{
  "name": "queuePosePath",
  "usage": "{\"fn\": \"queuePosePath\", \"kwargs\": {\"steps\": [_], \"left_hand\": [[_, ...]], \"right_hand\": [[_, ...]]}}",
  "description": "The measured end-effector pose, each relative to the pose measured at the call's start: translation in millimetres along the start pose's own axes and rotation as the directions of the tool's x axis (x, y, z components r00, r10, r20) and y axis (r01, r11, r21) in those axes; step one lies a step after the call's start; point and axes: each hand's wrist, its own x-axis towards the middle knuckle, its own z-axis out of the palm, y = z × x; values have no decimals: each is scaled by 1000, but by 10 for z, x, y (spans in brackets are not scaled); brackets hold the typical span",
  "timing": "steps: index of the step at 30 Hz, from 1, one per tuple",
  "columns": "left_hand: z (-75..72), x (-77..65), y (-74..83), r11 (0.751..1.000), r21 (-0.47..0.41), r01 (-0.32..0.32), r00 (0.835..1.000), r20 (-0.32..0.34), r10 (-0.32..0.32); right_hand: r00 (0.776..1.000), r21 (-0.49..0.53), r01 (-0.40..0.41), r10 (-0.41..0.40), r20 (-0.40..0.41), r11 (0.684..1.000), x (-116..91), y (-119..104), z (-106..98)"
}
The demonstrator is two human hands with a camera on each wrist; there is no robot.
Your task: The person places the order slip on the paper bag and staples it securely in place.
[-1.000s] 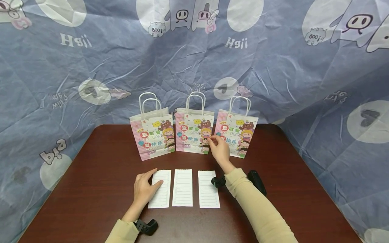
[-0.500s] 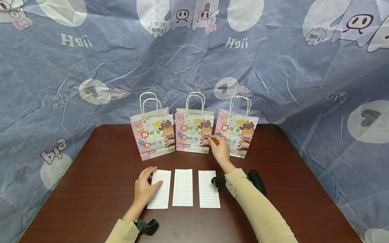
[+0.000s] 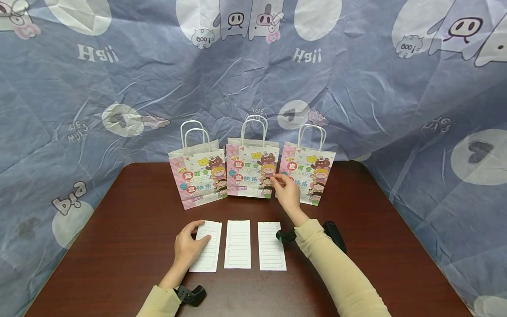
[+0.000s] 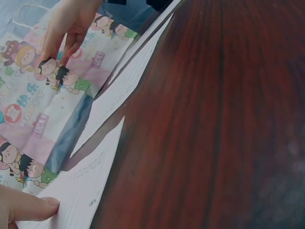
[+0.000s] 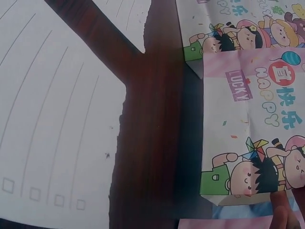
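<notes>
My right hand (image 3: 287, 193) pinches the right edge of the middle paper gift bag (image 3: 247, 176) between thumb and fingers. That bag stands upright, its base seemingly raised a little off the table, with white handles on top. My left hand (image 3: 188, 248) rests on the left lined paper sheet (image 3: 206, 253). Its thumb (image 4: 40, 208) presses the sheet from above, and the index fingertip lies at the top left corner. The remaining left fingers are partly hidden. Two more lined sheets, a middle one (image 3: 237, 244) and a right one (image 3: 271, 251), lie flat beside it.
A left paper bag (image 3: 198, 180) and a right paper bag (image 3: 310, 169) flank the middle one, all with the same cartoon print. They stand on a dark red-brown table (image 3: 119, 246). Behind the table hangs a blue patterned cloth (image 3: 158, 79).
The middle bag has risen slightly in my right hand. Under my left hand, the left sheet has slid a little to the left and tilted.
</notes>
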Motion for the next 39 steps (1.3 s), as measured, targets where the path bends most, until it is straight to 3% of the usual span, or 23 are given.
{"fn": "queuePosePath", "kwargs": {"steps": [10, 17, 23, 27, 34, 39], "left_hand": [[-21, 78, 84, 986, -165, -39, 997, -73, 28], [3, 227, 209, 929, -359, -89, 994, -84, 63], [-2, 399, 442, 872, -489, 28, 1000, 13, -25], [14, 496, 596, 843, -530, 94, 995, 67, -69], [49, 648, 808, 839, -528, 132, 990, 105, -90], [67, 729, 943, 820, -553, 148, 987, 134, -88]], "right_hand": [[1000, 10, 11, -11, 2, 1000, -12, -46, -46], [1000, 6, 11, -11, 4, 1000, -8, -37, -45], [1000, -4, 7, -7, 7, 1000, -6, -20, -50], [1000, -9, 1, -1, 13, 1000, -15, -8, -57], [999, -3, -14, 14, 41, 1000, -52, 5, -74], [999, 12, -12, 11, 52, 1000, -86, 16, -89]]}}
